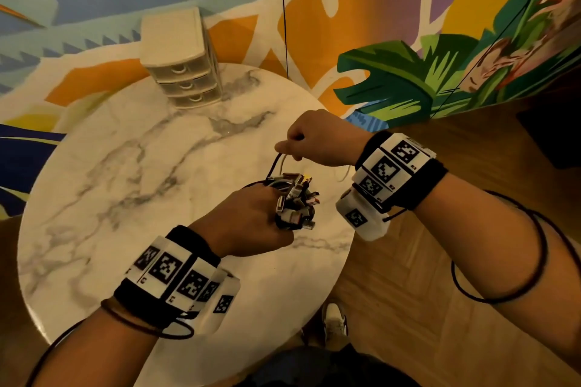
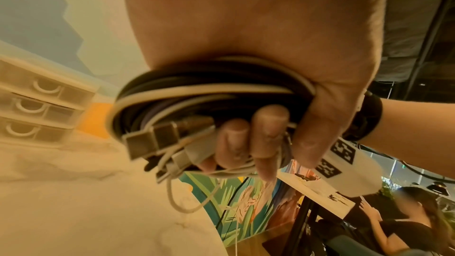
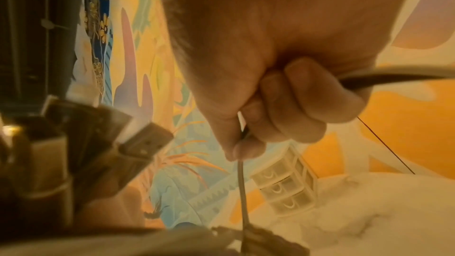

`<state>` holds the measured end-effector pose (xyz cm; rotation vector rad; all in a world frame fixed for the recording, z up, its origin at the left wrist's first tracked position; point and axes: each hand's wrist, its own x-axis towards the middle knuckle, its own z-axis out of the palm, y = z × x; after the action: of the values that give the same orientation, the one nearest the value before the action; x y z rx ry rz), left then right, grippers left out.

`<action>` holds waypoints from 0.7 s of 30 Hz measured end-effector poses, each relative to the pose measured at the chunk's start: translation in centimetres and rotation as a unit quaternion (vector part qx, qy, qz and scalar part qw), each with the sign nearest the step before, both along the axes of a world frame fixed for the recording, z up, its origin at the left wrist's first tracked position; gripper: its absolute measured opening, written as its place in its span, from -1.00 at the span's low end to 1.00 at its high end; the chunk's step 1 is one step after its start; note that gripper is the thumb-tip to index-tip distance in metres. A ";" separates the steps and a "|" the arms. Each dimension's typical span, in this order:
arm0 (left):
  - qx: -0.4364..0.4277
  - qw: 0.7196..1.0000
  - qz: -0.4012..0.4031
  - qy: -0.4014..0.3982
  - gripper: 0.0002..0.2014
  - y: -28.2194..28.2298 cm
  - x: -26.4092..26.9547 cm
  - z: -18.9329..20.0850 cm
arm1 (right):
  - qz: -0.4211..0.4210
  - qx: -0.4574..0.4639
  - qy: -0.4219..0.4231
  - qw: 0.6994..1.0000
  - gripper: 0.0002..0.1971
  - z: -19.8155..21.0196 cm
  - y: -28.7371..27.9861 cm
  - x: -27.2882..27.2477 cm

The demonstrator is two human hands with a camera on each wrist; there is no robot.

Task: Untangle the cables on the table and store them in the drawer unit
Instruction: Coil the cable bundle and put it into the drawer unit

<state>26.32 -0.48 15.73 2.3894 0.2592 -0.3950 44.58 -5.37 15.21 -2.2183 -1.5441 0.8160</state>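
Observation:
My left hand [image 1: 251, 223] grips a tangled bundle of black and white cables [image 1: 294, 198] above the round marble table [image 1: 125, 166]; several USB plugs stick out of it. In the left wrist view my fingers [image 2: 268, 133] curl round the coiled cables [image 2: 197, 92]. My right hand [image 1: 314, 141] is raised just beyond the bundle and pinches a loop of black and white cable [image 1: 279, 163] that rises out of it. The right wrist view has that hand [image 3: 283, 108] closed on the cable [image 3: 242, 192]. The white drawer unit [image 1: 182, 63] stands at the table's far edge, its three drawers closed.
A painted mural wall [image 1: 345, 9] rises behind the table. Wooden floor [image 1: 408, 292] lies to the right, with a shoe [image 1: 334, 324] below the table edge. Another person [image 2: 406, 221] sits in the background of the left wrist view.

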 end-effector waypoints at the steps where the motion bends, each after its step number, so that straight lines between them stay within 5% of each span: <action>1: 0.000 1.000 0.000 0.003 -0.72 0.1 0.0 0.0 | -0.013 0.011 0.004 1.000 -0.58 -0.2 0.0 -0.1; 9: 0.003 0.997 -0.073 -0.020 -0.86 -0.5 -0.6 -0.3 | -0.040 0.018 -0.027 0.999 -0.55 -1.9 1.0 0.2; 21: -0.078 0.992 0.084 -0.053 -0.56 0.8 -1.4 -1.4 | -0.074 0.005 0.035 0.997 -0.58 -3.0 -1.1 1.1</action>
<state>24.89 0.37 14.35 2.2083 0.3649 -0.2026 45.70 -6.45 12.16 -2.2419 -1.3310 0.8300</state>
